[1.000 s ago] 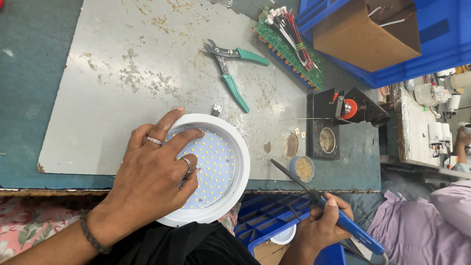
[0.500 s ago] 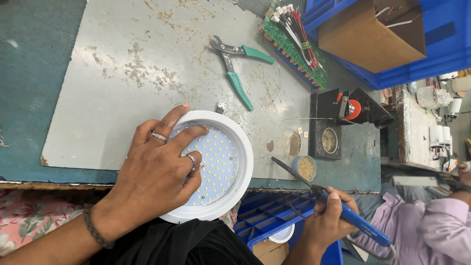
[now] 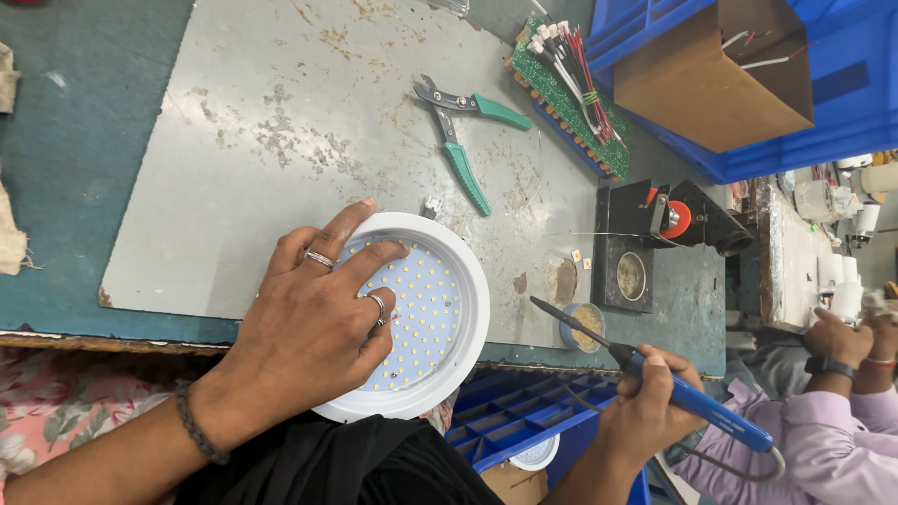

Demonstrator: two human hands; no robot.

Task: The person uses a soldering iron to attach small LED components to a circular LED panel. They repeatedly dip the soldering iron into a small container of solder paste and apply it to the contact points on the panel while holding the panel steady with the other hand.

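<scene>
Your left hand [image 3: 313,323] lies spread flat on the round white light panel [image 3: 426,318] at the desk [image 3: 234,122] edge. Your right hand [image 3: 645,407] is closed around the blue soldering iron [image 3: 692,402], its tip just beside the small flux tin [image 3: 585,325].

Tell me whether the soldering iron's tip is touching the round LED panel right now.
No: the soldering iron in the right hand points its tip over the bench beside the small flux tin, clear of the LED panel under the left hand.

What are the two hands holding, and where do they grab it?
The right hand grips a blue soldering iron by its handle. The left hand lies flat on the round white LED light, pressing on it.
</scene>
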